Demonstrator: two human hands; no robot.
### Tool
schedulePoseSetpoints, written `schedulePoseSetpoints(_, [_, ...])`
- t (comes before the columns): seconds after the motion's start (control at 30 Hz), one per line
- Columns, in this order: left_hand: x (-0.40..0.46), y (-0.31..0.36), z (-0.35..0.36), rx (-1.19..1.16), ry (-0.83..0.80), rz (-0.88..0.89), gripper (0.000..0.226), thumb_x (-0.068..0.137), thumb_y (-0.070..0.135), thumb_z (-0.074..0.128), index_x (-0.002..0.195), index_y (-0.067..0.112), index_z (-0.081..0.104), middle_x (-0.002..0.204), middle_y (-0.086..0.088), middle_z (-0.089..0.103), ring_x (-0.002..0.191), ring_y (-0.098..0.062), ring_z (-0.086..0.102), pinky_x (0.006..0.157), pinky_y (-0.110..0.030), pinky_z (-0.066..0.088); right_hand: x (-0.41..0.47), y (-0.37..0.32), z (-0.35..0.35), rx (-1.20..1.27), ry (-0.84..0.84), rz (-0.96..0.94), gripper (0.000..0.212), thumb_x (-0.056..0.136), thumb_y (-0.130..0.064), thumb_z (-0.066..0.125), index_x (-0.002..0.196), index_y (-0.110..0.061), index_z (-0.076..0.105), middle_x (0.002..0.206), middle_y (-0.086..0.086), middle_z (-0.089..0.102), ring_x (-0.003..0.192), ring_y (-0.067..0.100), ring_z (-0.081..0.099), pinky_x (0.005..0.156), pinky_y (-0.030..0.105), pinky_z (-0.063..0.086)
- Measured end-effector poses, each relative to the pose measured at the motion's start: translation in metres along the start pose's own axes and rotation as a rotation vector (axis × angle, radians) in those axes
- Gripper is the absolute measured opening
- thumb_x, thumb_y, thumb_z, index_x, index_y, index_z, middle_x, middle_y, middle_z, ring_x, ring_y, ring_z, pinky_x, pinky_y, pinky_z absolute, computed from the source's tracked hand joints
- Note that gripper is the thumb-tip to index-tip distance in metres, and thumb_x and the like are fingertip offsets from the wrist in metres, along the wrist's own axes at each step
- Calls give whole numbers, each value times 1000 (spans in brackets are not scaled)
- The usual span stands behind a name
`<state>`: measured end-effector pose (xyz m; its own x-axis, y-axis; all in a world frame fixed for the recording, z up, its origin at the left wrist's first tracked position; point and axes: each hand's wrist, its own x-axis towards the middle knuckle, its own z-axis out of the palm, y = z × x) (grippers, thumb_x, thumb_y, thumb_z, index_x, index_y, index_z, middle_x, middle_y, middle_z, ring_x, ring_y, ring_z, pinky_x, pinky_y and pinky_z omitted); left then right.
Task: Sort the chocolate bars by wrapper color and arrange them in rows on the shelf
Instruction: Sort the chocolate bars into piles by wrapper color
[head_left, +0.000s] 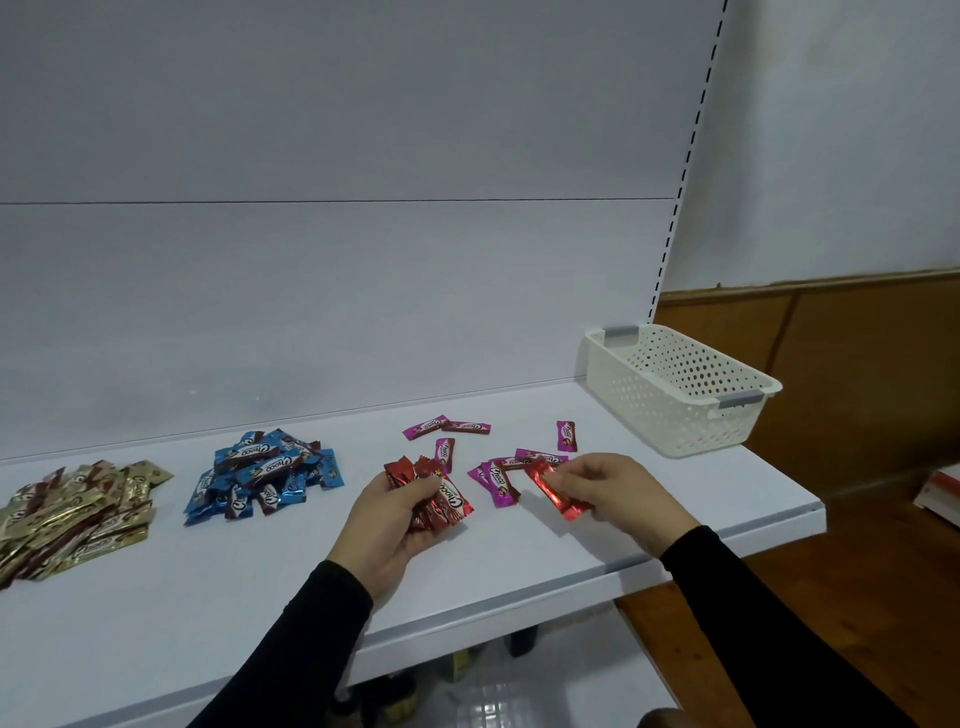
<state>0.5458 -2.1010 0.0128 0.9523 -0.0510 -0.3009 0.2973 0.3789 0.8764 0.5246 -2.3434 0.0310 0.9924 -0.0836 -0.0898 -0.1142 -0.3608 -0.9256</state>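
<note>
Black sleeves reach up from the lower edge, both forearms angled inward over the white shelf (519, 561). Taking the white perforated basket (675, 389) at the shelf's far right end as the landmark, the right hand (618, 493) lies nearest it, just left of and in front of the basket, palm down, its fingertips pinching one red chocolate bar (556, 491) that tilts diagonally just above the shelf. Farther left from the basket, the left hand (400, 525) is turned palm up, its grip clenched round a bunch of red chocolate bars (441, 499) fanned out past the thumb. Between the two hands lies a small cluster of magenta chocolate bars (498, 480), partly overlapping. More magenta bars are scattered behind them toward the shelf's back panel, one (566, 435) lying closest to the basket and a pair (447, 427) farther left. Well to the left of the basket sits a heap of blue chocolate bars (265, 475), and farthest from the basket, at the left frame edge, a larger heap of gold chocolate bars (78, 512). The basket stands on the shelf and looks bare inside.
</note>
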Motion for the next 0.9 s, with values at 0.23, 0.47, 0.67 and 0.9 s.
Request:
schedulePoseSetpoints(0.23, [-4,-3,10,27,-68,15,18,99,6,57,116,6,63,100,-15,76,87,-28,75,69,-40,60,8,-22,58,183,-125,-74,11,89,-10,68,99,-7,71,87,11,70,70,14,62,60,20,49])
schedulePoseSetpoints(0.47, [-1,3,13,33,-118,40,22,98,12,60,119,2,62,103,-18,75,92,-31,75,76,-40,59,19,-25,80,87,-90,-152,5,87,-18,72,89,-14,71,82,7,70,68,11,62,59,19,50])
schedulePoseSetpoints(0.67, [26,15,27,253,-75,158,10,93,2,61,101,7,63,85,-15,68,76,-25,68,83,-53,60,43,-8,49,-158,148,-244,9,91,-27,66,91,-21,72,88,-6,72,83,8,65,83,28,52])
schedulePoseSetpoints(0.9, [101,37,73,714,-129,380,23,94,15,64,110,20,48,106,-5,64,93,-23,70,79,-37,60,88,27,-2,-818,24,-195,60,98,-53,40,144,-15,40,155,8,28,147,23,18,119,33,18])
